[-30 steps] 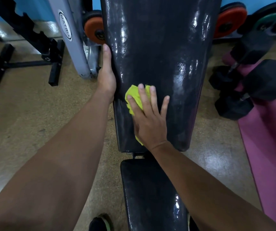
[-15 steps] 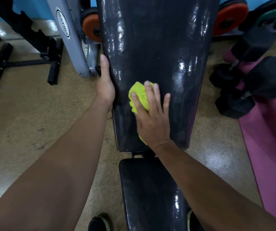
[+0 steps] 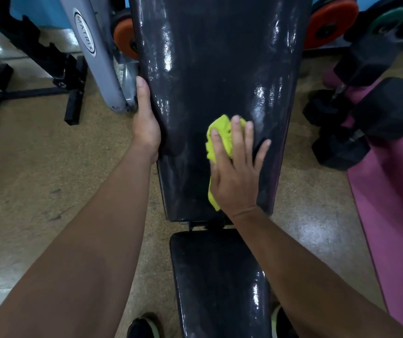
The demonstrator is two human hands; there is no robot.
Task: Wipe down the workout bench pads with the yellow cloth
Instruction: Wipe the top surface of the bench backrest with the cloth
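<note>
Head camera, looking down: right hand (image 3: 234, 172) presses flat, fingers spread, on a yellow cloth (image 3: 222, 135) low on the black back pad (image 3: 220, 69). Left hand (image 3: 145, 125) grips the pad's left edge. Seat pad (image 3: 220, 276) lies below; dumbbells (image 3: 366, 113) sit right.

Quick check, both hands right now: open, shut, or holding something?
Left hand: grips the left edge of the back pad, thumb along it.
Right hand: open, flat fingers pressing the yellow cloth onto the pad.
</note>
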